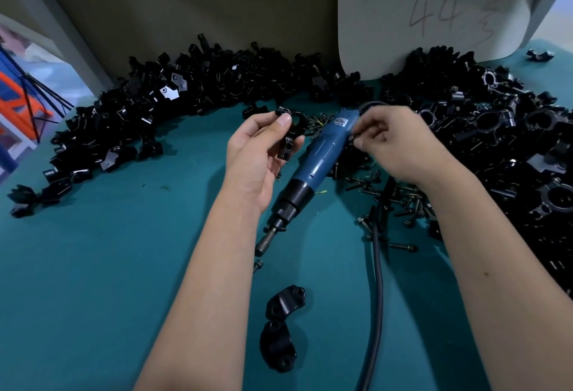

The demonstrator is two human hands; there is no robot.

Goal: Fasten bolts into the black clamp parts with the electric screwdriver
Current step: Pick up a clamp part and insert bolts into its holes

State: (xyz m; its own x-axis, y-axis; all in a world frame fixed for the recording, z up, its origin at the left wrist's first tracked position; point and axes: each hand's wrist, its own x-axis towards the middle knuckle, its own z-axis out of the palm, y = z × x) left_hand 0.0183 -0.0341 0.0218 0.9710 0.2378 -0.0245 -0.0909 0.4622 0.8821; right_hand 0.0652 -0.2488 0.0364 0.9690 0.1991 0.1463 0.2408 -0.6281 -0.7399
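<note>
Here the black clamp part [288, 136] is up off the teal counter [108, 266], pinched in the left hand [263, 155], thumb on its ring end, fingers curled behind it. Right hand [393, 145] is beside it over the bolts, fingertips pinched together on something small and dark, likely a bolt, too blurred to be sure. Electric screwdriver [313, 164] lies on the counter between the two hands, blue body, black collar, bit end pointing toward the near edge; its black cable [376, 282] runs off toward the near edge. Loose bolts [400, 201] scattered just right of the screwdriver, under the right wrist. Two curved black clamp halves [282, 325] lie touching near the near edge, between the forearms. Big pile of black clamp parts [192, 80] along the far edge and left side, another heap [502, 142] on the right side. White card [434, 9] marked 44 leans at the far right.
</note>
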